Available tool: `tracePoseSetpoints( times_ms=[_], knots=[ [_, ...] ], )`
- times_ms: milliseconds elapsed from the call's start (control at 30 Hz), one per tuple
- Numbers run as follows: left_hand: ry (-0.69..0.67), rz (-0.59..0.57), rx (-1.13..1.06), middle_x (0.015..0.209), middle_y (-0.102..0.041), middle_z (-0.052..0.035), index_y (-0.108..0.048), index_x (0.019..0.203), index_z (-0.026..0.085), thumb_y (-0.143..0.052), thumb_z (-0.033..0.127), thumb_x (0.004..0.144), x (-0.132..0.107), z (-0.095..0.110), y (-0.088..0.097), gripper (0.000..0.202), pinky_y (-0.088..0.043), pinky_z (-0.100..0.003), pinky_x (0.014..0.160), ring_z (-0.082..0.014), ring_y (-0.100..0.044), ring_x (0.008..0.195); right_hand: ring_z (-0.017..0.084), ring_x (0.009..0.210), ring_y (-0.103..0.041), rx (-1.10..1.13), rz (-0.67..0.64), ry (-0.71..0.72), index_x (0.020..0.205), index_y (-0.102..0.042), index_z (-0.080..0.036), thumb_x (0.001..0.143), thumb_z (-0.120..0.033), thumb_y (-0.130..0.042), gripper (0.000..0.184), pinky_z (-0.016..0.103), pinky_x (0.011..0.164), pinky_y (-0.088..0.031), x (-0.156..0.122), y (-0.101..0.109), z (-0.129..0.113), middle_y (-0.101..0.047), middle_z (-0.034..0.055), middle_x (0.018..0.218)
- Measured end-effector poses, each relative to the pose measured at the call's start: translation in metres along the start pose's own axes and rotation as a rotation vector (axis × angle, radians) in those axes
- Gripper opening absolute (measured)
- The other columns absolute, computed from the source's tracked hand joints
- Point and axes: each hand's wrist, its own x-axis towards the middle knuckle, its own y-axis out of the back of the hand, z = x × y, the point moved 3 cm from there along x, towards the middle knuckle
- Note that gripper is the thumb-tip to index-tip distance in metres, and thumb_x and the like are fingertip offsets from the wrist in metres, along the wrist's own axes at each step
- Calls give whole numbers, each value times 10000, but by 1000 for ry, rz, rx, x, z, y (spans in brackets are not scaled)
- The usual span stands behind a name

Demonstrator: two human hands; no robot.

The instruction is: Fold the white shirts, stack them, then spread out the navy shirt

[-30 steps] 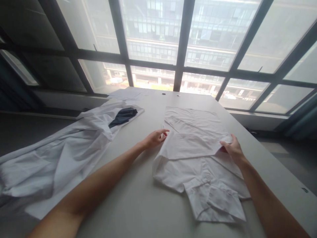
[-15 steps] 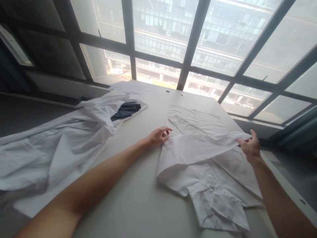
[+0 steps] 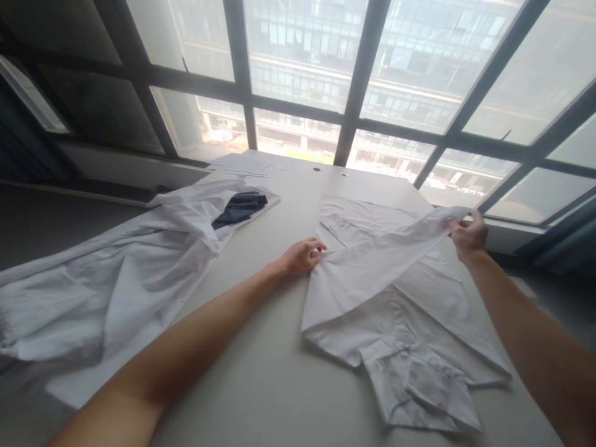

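Observation:
A white shirt (image 3: 395, 310) lies flat on the pale table (image 3: 261, 372), collar end nearest me. My left hand (image 3: 305, 256) rests on the shirt's left edge with fingers curled, pinching the fabric there. My right hand (image 3: 468, 234) is closed on the end of a white sleeve (image 3: 386, 261) and holds it lifted above the table at the shirt's right side. The sleeve stretches in a taut band from the left hand up to the right hand.
A heap of crumpled white garments (image 3: 116, 273) with a dark blue piece (image 3: 239, 208) covers the table's left side. Sheets of paper (image 3: 242, 164) lie at the far edge. Large windows (image 3: 354, 74) stand behind the table. The right table edge runs close to the shirt.
My right hand has pulled the sleeve outward to the right and lifted it higher. The left hand has stayed at the shirt's left edge.

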Motion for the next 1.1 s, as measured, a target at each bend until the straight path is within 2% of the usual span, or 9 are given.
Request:
tracePoseSetpoints(
  times_ms=[133, 300, 400, 500, 600, 700, 900, 1000, 1100],
  knots=[
    [5, -1, 107, 1166, -659, -59, -719, 1129, 204, -590, 216, 896, -4, 11, 4, 266, -529, -295, 815, -163, -651, 817, 135, 722, -658, 152, 1, -80, 1122, -730, -74, 773, -84, -706, 350, 186, 587, -543, 0, -15, -11, -748, 135, 972],
    [-171, 31, 303, 1297, -630, -85, -699, 1188, 215, -500, 177, 975, -14, 58, 13, 294, -460, -408, 1041, -239, -605, 1159, 123, 694, -625, 200, 7, -216, 964, -759, -77, 793, -45, -701, 184, 238, 649, -568, -8, -22, -3, -720, 82, 855],
    [-273, -98, 290, 1335, -637, -81, -659, 1273, 220, -490, 206, 1003, -29, 89, 6, 320, -418, -399, 1106, -230, -583, 1234, 122, 691, -621, 205, -22, -259, 948, -753, -83, 792, -24, -700, 175, 238, 639, -559, -12, -22, 10, -702, 62, 816],
    [-308, -261, 282, 1455, -577, -99, -575, 1405, 213, -493, 339, 1027, -47, 103, -11, 407, -320, -428, 1199, -260, -479, 1392, 120, 704, -621, 212, -31, -288, 983, -746, -93, 801, -15, -693, 205, 233, 625, -543, -15, -22, 20, -705, 67, 845],
    [-282, -358, 294, 1605, -415, -101, -478, 1508, 231, -444, 475, 1040, -63, 100, -27, 530, -217, -515, 1240, -309, -313, 1512, 112, 716, -621, 222, -21, -335, 977, -736, -106, 818, -18, -683, 190, 237, 639, -536, -17, -21, 28, -705, 71, 881],
    [-269, -377, 312, 1659, -310, -86, -419, 1555, 261, -404, 530, 1041, -71, 94, -35, 580, -158, -558, 1246, -322, -222, 1546, 102, 715, -615, 233, -3, -390, 944, -722, -124, 827, -9, -664, 174, 244, 663, -535, -19, -19, 35, -695, 53, 872],
    [-277, -324, 328, 1635, -365, -82, -423, 1553, 252, -395, 531, 1041, -62, 95, -26, 584, -191, -507, 1255, -286, -250, 1541, 108, 667, -618, 253, 37, -512, 900, -680, -151, 819, 5, -636, 182, 299, 681, -545, -29, -13, 51, -677, 23, 826],
    [-151, -210, 388, 1621, -387, -100, -409, 1558, 199, -329, 488, 1068, -49, 81, -15, 575, -179, -470, 1265, -250, -264, 1538, 110, 647, -626, 274, 50, -550, 911, -659, -166, 838, -1, -606, 188, 308, 673, -544, -34, -12, 57, -673, 10, 810],
    [9, -227, 457, 1645, -328, -125, -383, 1568, 152, -304, 511, 1065, -43, 60, -12, 623, -178, -523, 1254, -291, -224, 1548, 112, 653, -635, 300, 63, -581, 911, -646, -167, 827, 12, -614, 200, 303, 671, -540, -37, -13, 62, -674, 7, 809]
  ],
)
